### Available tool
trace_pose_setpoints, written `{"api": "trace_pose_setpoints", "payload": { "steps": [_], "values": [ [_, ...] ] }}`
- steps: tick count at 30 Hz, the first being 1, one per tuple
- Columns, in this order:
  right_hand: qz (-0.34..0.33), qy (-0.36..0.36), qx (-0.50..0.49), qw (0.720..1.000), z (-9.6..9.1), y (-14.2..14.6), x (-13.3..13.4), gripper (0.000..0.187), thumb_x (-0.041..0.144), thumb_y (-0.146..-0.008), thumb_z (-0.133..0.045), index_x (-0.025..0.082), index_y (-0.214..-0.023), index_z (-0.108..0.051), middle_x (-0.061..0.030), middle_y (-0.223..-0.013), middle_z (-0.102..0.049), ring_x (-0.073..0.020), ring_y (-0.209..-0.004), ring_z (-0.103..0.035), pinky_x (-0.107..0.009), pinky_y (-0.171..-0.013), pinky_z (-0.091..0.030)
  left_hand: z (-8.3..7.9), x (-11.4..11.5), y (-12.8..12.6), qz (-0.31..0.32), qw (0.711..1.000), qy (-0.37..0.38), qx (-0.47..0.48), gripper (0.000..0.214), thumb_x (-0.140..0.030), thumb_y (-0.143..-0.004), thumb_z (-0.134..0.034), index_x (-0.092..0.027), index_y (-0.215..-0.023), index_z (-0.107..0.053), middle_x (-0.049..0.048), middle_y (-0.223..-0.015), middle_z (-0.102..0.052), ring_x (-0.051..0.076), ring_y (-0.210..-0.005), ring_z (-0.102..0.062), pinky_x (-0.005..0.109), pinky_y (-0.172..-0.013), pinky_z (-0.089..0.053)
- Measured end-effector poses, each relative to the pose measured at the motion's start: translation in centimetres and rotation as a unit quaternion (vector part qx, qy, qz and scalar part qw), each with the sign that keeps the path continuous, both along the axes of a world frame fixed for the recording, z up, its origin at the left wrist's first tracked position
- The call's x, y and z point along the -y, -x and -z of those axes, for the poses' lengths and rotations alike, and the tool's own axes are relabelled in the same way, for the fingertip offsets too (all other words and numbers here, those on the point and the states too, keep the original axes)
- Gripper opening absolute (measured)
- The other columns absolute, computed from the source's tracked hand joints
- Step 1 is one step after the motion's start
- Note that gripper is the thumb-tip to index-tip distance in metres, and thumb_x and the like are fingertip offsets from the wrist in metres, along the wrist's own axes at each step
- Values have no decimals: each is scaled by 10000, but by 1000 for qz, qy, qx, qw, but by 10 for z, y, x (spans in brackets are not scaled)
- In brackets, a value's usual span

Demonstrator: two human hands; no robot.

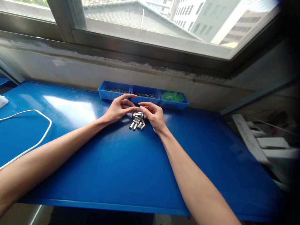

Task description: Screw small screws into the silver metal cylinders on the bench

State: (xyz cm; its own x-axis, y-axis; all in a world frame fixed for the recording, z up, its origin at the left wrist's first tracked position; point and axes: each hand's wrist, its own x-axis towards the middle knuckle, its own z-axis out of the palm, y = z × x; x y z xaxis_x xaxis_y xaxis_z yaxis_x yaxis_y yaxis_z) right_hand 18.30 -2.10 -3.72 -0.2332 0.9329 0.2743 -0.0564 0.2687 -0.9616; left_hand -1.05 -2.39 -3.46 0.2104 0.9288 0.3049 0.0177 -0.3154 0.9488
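Observation:
In front of the bins, my left hand and my right hand meet at the fingertips. Between them is a small grey metallic piece, mostly covered by the fingers. The right thumb and fingers pinch it, while the left thumb and a finger grip its other side. The left index finger is raised and stretched toward the middle bin. Just below the hands, a loose pile of short, shiny metal pieces with dark ends lies on the blue tabletop; the right fingers partly hide the pile.
Three joined blue bins stand along the wall: the left bin holds small grey parts, the middle bin dark parts, the right bin green items. A white cable crosses the left side. White objects are beyond the right edge.

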Motion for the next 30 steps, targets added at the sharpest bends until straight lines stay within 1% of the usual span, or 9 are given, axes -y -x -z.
{"api": "trace_pose_setpoints", "payload": {
  "steps": [4,8,11,13,17,21,25,27,30],
  "values": [
    [-28,15,6,999,0,-3,-1,236,364,-794,-756,189,-952,-775,-8,-735,-723,-117,-621,-590,-248,-561,-422,-1,1,1,-4,1000,-1,8,724,-437,-688,-906,-169,-1298,-622,53,-889,-768,215,-810,-768,308,-779,-642],
    [-71,44,-8,996,0,-7,-3,237,351,-795,-739,193,-966,-778,-7,-761,-741,-88,-530,-525,-251,-532,-392,-2,3,1,-14,1000,-1,18,752,-415,-633,-941,-159,-1273,-641,60,-887,-778,220,-800,-771,312,-786,-645],
    [-82,52,-22,995,0,-10,-3,225,338,-793,-734,195,-960,-781,-6,-763,-745,-93,-522,-551,-255,-537,-391,0,3,0,-18,1000,3,23,746,-430,-617,-947,-163,-1250,-656,63,-903,-780,230,-815,-776,320,-799,-647],
    [-68,55,-34,996,-1,-11,-4,218,347,-798,-733,192,-943,-782,-12,-766,-747,-107,-546,-589,-260,-549,-405,1,2,-1,-19,999,9,25,692,-450,-652,-926,-162,-1226,-668,70,-921,-781,237,-838,-779,328,-812,-646],
    [-31,57,-59,996,-2,-10,-4,236,384,-823,-721,193,-949,-779,-31,-807,-754,-133,-616,-645,-267,-584,-440,2,2,-4,-9,999,11,33,558,-488,-790,-828,-147,-1206,-678,97,-987,-785,241,-900,-777,346,-866,-635],
    [6,33,-67,997,-3,-9,-3,247,413,-821,-725,203,-944,-769,-31,-820,-746,-148,-663,-660,-278,-613,-471,0,2,-4,5,1000,-2,15,522,-518,-877,-738,-142,-1233,-675,114,-1015,-787,239,-994,-758,343,-921,-604],
    [37,2,-70,997,-3,-10,-4,264,441,-837,-704,207,-942,-765,-31,-831,-738,-147,-668,-658,-273,-586,-454,-1,2,-3,12,1000,-7,-16,536,-555,-912,-678,-145,-1257,-669,123,-1054,-781,236,-1034,-740,336,-943,-576],
    [47,-7,-64,997,-3,-11,-5,309,470,-850,-680,219,-1011,-759,-45,-923,-757,-152,-699,-665,-272,-576,-455,1,3,-3,7,1000,-9,-27,535,-565,-915,-666,-142,-1242,-675,124,-1047,-781,237,-1022,-738,330,-923,-574],
    [57,-14,-43,997,-1,-12,-8,410,504,-861,-655,262,-1186,-719,-65,-1168,-748,-161,-769,-676,-264,-555,-452,3,3,-3,-11,998,-15,-56,482,-546,-924,-653,-140,-1178,-706,116,-1042,-781,237,-1001,-738,315,-887,-575]
  ]
}}
